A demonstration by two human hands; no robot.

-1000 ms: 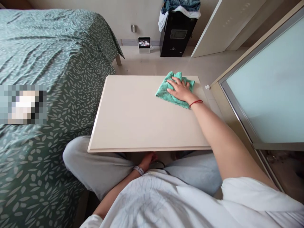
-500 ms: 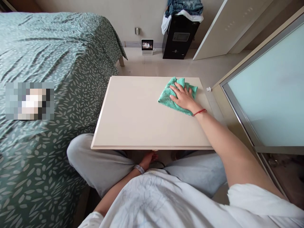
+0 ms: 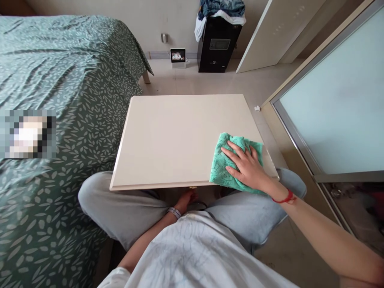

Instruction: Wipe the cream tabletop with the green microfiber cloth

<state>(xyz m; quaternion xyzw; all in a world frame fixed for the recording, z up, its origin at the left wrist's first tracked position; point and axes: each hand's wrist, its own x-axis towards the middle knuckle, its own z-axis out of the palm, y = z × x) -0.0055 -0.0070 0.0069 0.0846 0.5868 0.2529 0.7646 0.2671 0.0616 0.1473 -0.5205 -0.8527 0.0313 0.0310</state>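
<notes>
My right hand lies flat with spread fingers on a green cloth. The cloth is spread over the near right part of a cream tabletop, and its lower edge hangs over the front rim. A red string bracelet circles the right wrist. My left hand is low between my knees, just under the table's front edge, close to a small gold-coloured fitting. Shadow and the table edge hide most of its fingers, so I cannot make out any grip.
On the left is a bed with a green leaf-patterned cover; a blurred-out object lies on it. Behind the table stand a small screen and a black cabinet topped with clothes. A frosted-glass sliding door flanks the right side.
My right hand has drawn the cloth from the far right part of the tabletop toward me, to the front right edge. My left hand has stayed under the edge. The view has shifted slightly.
</notes>
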